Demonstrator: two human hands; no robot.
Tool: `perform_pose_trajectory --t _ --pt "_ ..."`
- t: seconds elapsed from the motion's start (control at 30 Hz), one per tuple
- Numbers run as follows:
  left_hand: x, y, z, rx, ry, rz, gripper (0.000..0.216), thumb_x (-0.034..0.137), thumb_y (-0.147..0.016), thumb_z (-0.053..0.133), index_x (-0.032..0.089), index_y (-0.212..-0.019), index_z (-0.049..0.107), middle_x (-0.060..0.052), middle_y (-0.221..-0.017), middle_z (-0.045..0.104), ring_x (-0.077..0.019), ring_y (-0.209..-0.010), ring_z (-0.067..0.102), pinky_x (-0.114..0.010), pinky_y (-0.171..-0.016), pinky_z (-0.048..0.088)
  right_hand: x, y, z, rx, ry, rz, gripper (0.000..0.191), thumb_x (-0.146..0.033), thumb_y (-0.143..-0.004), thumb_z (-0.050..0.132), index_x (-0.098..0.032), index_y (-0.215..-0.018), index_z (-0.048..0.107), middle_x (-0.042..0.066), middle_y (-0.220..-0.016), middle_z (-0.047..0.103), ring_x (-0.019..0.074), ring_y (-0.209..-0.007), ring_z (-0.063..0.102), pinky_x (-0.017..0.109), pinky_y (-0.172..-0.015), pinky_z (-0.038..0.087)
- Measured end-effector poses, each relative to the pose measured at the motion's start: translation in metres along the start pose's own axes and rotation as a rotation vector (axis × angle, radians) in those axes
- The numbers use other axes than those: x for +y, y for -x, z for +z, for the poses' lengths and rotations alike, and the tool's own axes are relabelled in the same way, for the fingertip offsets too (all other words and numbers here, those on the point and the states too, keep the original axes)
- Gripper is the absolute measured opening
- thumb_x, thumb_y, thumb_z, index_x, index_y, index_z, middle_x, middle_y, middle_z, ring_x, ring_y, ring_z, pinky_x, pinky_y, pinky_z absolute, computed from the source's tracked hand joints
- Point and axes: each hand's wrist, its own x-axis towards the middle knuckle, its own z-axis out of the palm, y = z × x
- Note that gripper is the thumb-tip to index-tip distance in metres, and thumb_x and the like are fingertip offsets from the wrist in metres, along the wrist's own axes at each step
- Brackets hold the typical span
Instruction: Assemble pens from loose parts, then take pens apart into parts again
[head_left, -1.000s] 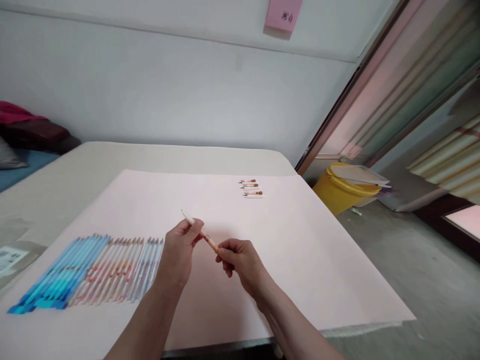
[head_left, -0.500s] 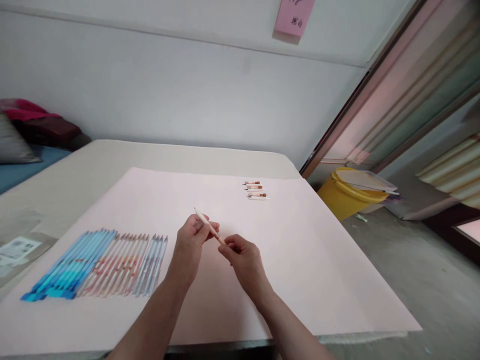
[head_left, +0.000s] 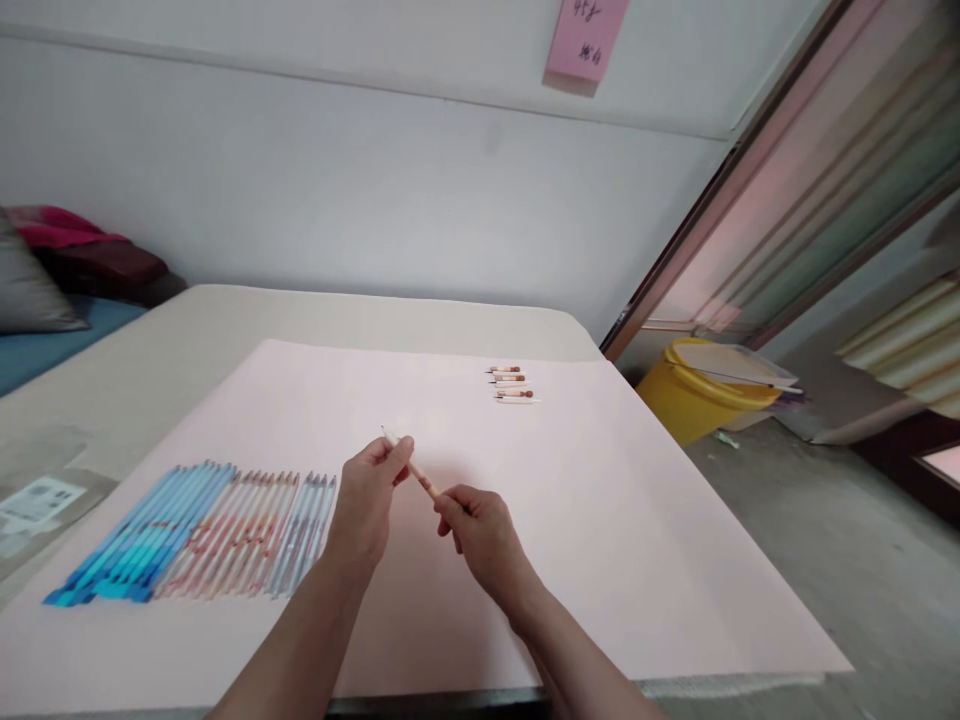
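While my left hand (head_left: 367, 505) and right hand (head_left: 480, 530) are pinching the pen (head_left: 421, 480), I'm aiming to twist gently, straight.

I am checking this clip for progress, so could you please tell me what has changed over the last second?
Hardly anything. The left hand and the right hand still pinch the pen between them above the pink sheet, with slightly less of its tip showing past the left hand. The row of pens and the small pieces farther off lie unmoved.
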Motion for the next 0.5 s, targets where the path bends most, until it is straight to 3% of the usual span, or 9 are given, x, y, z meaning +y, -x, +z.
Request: perform_pose_trajectory --t 0.07,0.17,0.3,0.4,0.5 --pt "0.000 0.000 -0.001 0.011 0.015 -0.011 0.021 0.035 -0.070 0.065 0.014 -0.068 0.060 0.000 -0.066 0.055 -0.0119 -0.067 0.051 -0.029 -0.073 0.045 -0.003 0.001 0.000 -0.086 -0.153 0.084 0.022 -0.034 -0.077 0.052 -0.015 -0.067 0.060 -0.002 -0.051 0.053 0.0054 -0.037 0.034 0.021 -0.038 0.022" --pt "0.001 0.001 -0.002 -0.018 0.079 -0.029 0.026 0.032 -0.071 0.062 0.014 -0.090 0.060 -0.003 -0.072 0.063 -0.0151 -0.072 0.058 -0.034 -0.077 0.046 -0.006 0.003 0.000 -0.177 -0.339 0.187 0.026 -0.039 -0.076 0.055 -0.014 -0.069 0.058 -0.001 -0.053 0.055 0.0040 -0.035 0.031 0.020 -0.035 0.016" --pt "0.002 0.002 -0.002 -0.050 0.116 -0.038 0.042 0.029 -0.072 0.060 0.018 -0.111 0.051 -0.004 -0.073 0.066 -0.0181 -0.075 0.062 -0.039 -0.078 0.047 -0.004 0.001 -0.001 -0.129 -0.265 0.151 0.024 -0.036 -0.076 0.055 -0.014 -0.067 0.058 -0.002 -0.051 0.054 0.0039 -0.035 0.031 0.020 -0.036 0.017" --pt "0.002 0.001 -0.003 -0.039 0.110 -0.041 0.037 0.031 -0.072 0.061 0.019 -0.106 0.053 -0.005 -0.079 0.066 -0.0187 -0.082 0.061 -0.038 -0.079 0.046 0.000 -0.001 -0.001 -0.068 -0.115 0.100 0.021 -0.032 -0.077 0.052 -0.015 -0.067 0.059 -0.002 -0.052 0.055 0.0053 -0.037 0.035 0.020 -0.038 0.024" --pt "0.000 -0.004 -0.007 0.079 0.073 -0.005 0.026 0.034 -0.068 0.066 0.018 -0.088 0.060 -0.002 -0.079 0.062 -0.0150 -0.080 0.058 -0.031 -0.076 0.046 0.004 -0.001 0.000 -0.021 0.024 0.033 0.024 -0.033 -0.078 0.051 -0.016 -0.065 0.061 -0.003 -0.049 0.052 0.0067 -0.039 0.037 0.021 -0.040 0.027"
